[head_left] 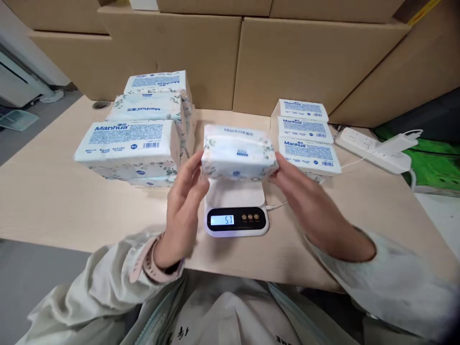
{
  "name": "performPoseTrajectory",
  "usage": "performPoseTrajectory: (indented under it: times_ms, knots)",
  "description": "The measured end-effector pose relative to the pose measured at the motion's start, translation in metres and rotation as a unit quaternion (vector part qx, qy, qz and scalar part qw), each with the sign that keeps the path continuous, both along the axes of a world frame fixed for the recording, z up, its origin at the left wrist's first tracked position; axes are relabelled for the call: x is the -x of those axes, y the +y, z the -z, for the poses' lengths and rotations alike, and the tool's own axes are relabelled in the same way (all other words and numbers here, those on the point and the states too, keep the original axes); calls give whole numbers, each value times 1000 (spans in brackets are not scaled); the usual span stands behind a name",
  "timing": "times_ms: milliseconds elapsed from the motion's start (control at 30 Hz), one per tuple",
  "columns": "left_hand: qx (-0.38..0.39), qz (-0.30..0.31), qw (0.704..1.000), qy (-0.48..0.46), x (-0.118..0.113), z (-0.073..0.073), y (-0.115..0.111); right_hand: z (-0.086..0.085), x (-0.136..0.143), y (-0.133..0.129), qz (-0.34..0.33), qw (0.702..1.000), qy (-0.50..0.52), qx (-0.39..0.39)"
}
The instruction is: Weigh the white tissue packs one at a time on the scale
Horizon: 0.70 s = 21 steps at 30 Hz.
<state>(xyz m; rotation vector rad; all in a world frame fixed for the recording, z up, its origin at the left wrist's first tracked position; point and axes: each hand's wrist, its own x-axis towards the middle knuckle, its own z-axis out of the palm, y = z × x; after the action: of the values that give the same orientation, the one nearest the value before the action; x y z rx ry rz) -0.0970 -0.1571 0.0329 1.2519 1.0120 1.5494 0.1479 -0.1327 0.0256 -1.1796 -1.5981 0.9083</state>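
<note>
A blue-and-white tissue pack [239,153] is held between my two hands over a white digital scale [237,229], whose display reads 5.7. My left hand [185,211] grips the pack's left end. At its right end my right hand [309,203] presses with the fingertips. The pack is slightly blurred and covers the rear of the scale's platform. Stacked tissue packs [132,139] stand to the left, and a smaller group of packs [309,153] lies to the right.
Large cardboard boxes [309,62] line the back of the wooden table [118,215]. A white power strip [373,148] with plugs and cables lies at the right, beside a green crate [438,163]. A thin white cable runs from the scale.
</note>
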Motion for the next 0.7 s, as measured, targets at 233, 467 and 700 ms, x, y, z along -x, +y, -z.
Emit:
performPoseTrajectory:
  times_ms: [233, 467, 700]
  knots:
    - [-11, -18, 999, 36, 17, 45, -27, 22, 9, -40, 6, 996, 37, 75]
    - [-68, -52, 995, 45, 27, 61, -8, 55, 5, -40, 48, 988, -66, -134]
    - [-70, -59, 995, 49, 31, 62, -7, 69, 5, -29, 63, 983, -82, -153]
